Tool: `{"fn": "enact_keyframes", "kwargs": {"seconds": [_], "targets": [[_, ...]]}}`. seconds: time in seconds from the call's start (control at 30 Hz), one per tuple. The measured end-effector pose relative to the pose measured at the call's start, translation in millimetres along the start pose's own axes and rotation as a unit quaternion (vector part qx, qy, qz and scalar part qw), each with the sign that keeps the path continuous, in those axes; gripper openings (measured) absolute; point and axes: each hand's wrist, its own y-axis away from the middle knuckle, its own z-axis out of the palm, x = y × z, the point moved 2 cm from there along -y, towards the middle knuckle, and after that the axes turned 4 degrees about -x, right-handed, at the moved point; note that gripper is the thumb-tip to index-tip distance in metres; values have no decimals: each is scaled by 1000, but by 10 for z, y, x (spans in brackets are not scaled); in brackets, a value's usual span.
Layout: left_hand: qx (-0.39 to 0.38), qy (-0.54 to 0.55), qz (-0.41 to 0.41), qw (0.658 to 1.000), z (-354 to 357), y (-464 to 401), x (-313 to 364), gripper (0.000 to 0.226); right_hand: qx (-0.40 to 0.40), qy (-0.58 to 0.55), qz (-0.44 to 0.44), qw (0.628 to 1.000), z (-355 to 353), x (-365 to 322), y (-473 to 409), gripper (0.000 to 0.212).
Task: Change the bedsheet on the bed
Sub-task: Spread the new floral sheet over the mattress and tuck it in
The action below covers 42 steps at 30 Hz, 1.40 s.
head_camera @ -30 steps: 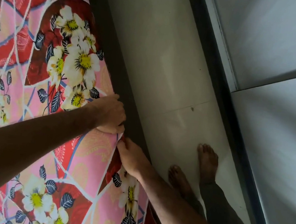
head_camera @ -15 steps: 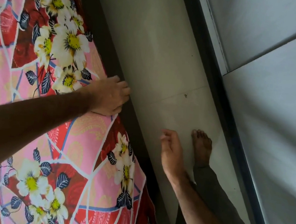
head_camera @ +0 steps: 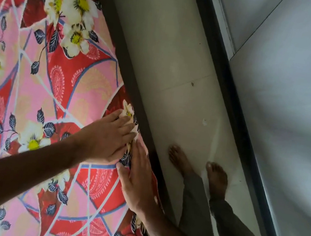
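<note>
A pink and red bedsheet (head_camera: 58, 87) with white flowers and dark leaves covers the bed on the left. My left hand (head_camera: 104, 140) lies flat on the sheet at the bed's right edge, fingers straight. My right hand (head_camera: 137, 178) rests flat on the sheet just beside it, fingers stretched along the edge. The two hands touch near the fingertips. The dark bed frame (head_camera: 135, 86) runs along the sheet's edge.
A narrow strip of pale tiled floor (head_camera: 179, 60) runs between the bed and a grey wall (head_camera: 282, 116) with a dark skirting. My bare feet (head_camera: 197, 168) stand on that strip, close to the bed.
My right hand, which hung off the bed half a second ago, has come back onto the sheet's edge. My left hand has slid along the edge, fingers now straight. I have stepped along the bed.
</note>
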Motion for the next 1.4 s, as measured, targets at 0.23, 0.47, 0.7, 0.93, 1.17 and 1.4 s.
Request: {"fn": "enact_keyframes", "kwargs": {"seconds": [0.23, 0.47, 0.7, 0.93, 1.17, 1.4], "targets": [[-75, -76, 4, 994, -77, -453, 85, 51, -5, -93, 17, 995, -1, 259, -233, 74], [-179, -107, -3, 978, -222, -624, 174, 54, -60, -316, 136, 937, -101, 435, -307, 31], [-171, -132, 43, 975, 47, -601, 289, 31, -164, -60, 169, 970, -198, 338, -332, 39], [-131, -145, 53, 979, -43, -599, 374, 38, -26, 170, 95, 980, -113, 331, -249, 25], [-101, -207, 6, 973, 149, -611, 476, 30, 125, 13, 96, 987, -949, 761, 225, 35], [26, -229, -121, 966, -150, -415, 692, 75, 139, 148, 4, 979, -1230, 794, 761, 52]]}}
